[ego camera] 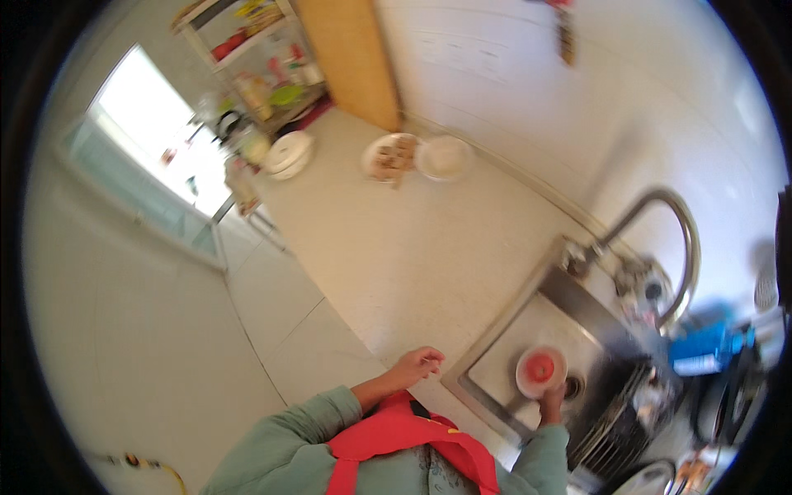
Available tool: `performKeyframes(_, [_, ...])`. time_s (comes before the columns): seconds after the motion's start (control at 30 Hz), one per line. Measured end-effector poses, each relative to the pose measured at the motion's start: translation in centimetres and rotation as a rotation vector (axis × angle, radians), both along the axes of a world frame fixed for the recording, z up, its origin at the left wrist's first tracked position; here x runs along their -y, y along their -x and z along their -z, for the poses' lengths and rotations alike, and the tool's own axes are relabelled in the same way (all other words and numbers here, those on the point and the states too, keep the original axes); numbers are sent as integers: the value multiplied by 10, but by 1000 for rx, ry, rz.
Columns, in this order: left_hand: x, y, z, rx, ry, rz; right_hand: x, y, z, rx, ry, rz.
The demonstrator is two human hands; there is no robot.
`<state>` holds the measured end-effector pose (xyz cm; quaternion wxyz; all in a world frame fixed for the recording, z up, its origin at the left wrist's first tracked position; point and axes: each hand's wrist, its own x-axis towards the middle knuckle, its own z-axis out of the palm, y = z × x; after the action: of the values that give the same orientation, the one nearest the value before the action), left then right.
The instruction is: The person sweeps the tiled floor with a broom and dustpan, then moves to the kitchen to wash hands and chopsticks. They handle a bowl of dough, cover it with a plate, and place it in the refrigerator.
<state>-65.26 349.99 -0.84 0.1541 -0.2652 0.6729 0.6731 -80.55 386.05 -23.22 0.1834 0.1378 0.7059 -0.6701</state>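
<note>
Over the stainless steel sink (pixel 495 365), my right hand (pixel 552 396) grips the rim of a white bowl (pixel 523 377) with something red (pixel 540 367) inside it; blur hides what the red thing is. My left hand (pixel 424 362) hangs over the counter's front edge, just left of the sink, fingers loosely bent and nothing seen in them. A curved metal faucet (pixel 680 229) rises behind the sink. The drain (pixel 573 387) shows beside the bowl.
A plate of brown food pieces (pixel 393 159) and a white bowl (pixel 443 158) stand at the counter's far end, near a lidded white container (pixel 289 154). Right of the sink are a wire rack (pixel 609 427) and a blue object (pixel 702 348). Shelves (pixel 272 74) stand beyond.
</note>
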Motion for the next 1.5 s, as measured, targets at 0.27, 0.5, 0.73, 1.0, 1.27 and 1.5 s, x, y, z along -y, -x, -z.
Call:
performKeyframes(0.27, [30,-29,7,-81,-3,-117,-44,13,-62,30,-458,-405])
performKeyframes(0.5, [125,-54,19,-97,-21,-231,-27,-7,-153,-125,390,-269])
performKeyframes(0.73, [273,-43,25,-211,84,-311,129,-88,-200,20,10,399])
performKeyframes(1.0, [267,62,-46,-334,23,171,175,-78,-257,-71,274,863])
performKeyframes(1.27, [84,192,-17,-622,-28,661,64,-6,-307,-214,793,921])
performKeyframes(1.5, [-92,319,-9,-508,555,120,98,78,-348,-92,763,595])
